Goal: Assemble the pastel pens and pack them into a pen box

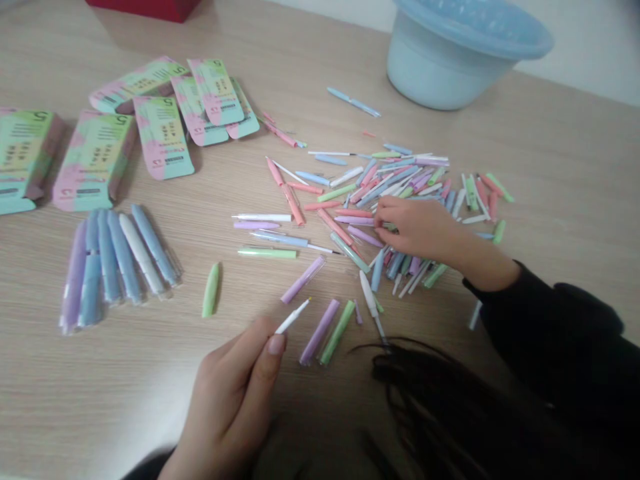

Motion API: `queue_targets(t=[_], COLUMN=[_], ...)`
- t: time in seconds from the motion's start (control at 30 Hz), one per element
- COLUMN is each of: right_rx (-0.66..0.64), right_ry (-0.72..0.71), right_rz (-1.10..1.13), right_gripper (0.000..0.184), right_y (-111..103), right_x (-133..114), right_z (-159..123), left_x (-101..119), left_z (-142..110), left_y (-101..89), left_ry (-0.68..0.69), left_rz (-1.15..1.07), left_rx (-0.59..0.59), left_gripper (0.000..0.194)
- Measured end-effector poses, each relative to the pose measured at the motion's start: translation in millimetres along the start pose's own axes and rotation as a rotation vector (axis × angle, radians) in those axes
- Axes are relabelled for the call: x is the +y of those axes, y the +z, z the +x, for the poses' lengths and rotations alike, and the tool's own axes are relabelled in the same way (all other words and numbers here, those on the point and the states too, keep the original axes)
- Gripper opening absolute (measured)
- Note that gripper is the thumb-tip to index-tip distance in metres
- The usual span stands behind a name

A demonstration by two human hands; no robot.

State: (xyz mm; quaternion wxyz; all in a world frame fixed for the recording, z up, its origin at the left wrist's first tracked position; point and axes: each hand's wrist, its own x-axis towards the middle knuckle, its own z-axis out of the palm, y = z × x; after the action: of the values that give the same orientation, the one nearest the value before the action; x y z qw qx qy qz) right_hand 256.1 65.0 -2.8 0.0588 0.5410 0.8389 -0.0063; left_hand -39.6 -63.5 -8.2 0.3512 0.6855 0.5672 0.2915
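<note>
My left hand (pixel 235 393) is closed near the table's front edge and pinches a thin white pen insert (pixel 293 316) whose tip points up and right. My right hand (pixel 417 230) reaches into a scattered pile of pastel pens, caps and inserts (pixel 400 180); its fingers are curled on pieces in the pile, and what they grip is hidden. A purple barrel (pixel 302 279), another purple barrel (pixel 319 331) and a green barrel (pixel 337 332) lie just beyond my left hand. A green cap (pixel 211 289) lies alone to the left.
Several wrapped blue, purple and white pens (pixel 117 260) lie in a row at left. Pink-and-green printed packets (pixel 165 127) are spread at the back left. A light blue plastic basin (pixel 460 53) stands at the back right. A red box (pixel 150 8) sits at the far edge. Dark hair (pixel 415 387) hangs in front.
</note>
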Motion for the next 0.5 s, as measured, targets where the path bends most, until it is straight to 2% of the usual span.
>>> queue_targets(t=[0.1,0.2,0.3,0.4,0.5], right_rx=[0.006,0.03,0.118,0.256,0.223], right_ry=[-0.006,-0.015,-0.033,0.038,0.081], right_rz=[-0.016,0.008,0.143,0.445,0.649], right_gripper=[0.025,0.021,0.014,0.008,0.007], right_y=[-1,-4,-16,-34,-43], right_x=[-3,0,0,-12,-37], right_z=[3,6,-1,-19,-39], left_x=[4,-1,-6,-3,8], left_z=[0,-1,-2,-2,0], left_y=[0.7,-0.2,-1.5,-0.5,3.7], left_ry=[-0.058,-0.03,-0.023,-0.123,-0.229], left_rz=[-0.023,-0.066,-0.173,-0.449,-0.858], left_rx=[0.011,-0.02,-0.03,-0.028,-0.161], left_gripper=[0.04,0.04,0.04,0.044,0.045])
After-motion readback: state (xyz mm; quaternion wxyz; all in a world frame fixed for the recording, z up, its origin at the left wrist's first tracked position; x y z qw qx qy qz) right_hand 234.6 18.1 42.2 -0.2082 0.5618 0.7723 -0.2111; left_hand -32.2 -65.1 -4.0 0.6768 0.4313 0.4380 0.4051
